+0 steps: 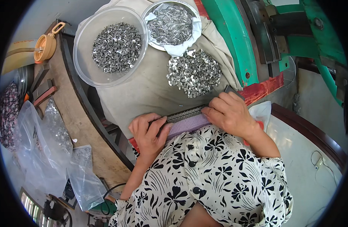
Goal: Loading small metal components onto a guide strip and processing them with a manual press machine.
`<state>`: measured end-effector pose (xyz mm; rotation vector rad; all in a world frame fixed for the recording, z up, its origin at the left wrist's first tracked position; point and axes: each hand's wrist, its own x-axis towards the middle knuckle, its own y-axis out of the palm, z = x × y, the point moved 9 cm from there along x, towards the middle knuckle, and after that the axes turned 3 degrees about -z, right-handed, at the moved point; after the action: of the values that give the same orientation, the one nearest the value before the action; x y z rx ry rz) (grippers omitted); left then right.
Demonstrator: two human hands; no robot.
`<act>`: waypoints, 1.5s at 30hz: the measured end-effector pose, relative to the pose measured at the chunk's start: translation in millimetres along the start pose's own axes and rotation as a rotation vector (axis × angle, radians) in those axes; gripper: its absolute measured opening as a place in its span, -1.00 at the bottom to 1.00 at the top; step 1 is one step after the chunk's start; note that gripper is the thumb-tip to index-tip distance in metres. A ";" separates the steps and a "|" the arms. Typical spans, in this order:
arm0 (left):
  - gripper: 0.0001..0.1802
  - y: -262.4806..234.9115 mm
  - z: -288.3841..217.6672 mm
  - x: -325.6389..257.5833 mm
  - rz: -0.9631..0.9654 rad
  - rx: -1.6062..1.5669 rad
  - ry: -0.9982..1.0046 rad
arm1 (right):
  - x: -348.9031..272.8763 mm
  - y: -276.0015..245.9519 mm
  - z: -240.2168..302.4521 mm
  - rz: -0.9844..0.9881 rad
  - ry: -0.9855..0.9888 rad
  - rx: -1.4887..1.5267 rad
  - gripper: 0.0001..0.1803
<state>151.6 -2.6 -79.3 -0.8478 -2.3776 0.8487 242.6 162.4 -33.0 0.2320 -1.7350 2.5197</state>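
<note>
Currently, the left hand [147,130] and right hand [227,114] grip opposite ends of the dark metal strip [184,114], just beyond the purple cloth [189,125] on the tabletop [128,104]; uneven lifting could spill its row of small pieces [193,112].

A cream shirt [223,198] with black flower print [176,196], dark buttons [196,190] — and sleeves [276,170], apparently short.
</note>
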 end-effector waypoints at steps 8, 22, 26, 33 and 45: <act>-0.68 0.4 3.2 -1.5 0.002 -0.011 -0.020 | 5.8 -7.8 -16.1 0.020 0.012 0.189 -0.73; -0.69 0.9 4.4 -1.3 0.006 -0.012 -0.043 | 8.4 -1.2 -2.0 0.062 -0.070 0.042 -0.75; -0.69 0.8 4.1 -0.5 0.012 -0.021 -0.051 | 16.7 3.4 2.4 0.146 -0.114 0.042 -0.74; -0.70 0.5 4.7 -0.1 0.011 -0.024 -0.050 | 22.8 -3.8 -14.9 0.157 -0.039 0.235 -0.77; -0.63 0.0 3.4 1.2 0.017 0.001 -0.026 | -6.1 -1.5 -42.5 0.006 0.295 0.131 -0.78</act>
<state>148.7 -3.2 -81.5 -0.8630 -2.3957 0.8721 245.3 202.8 -47.5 -0.1327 -1.4646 2.5196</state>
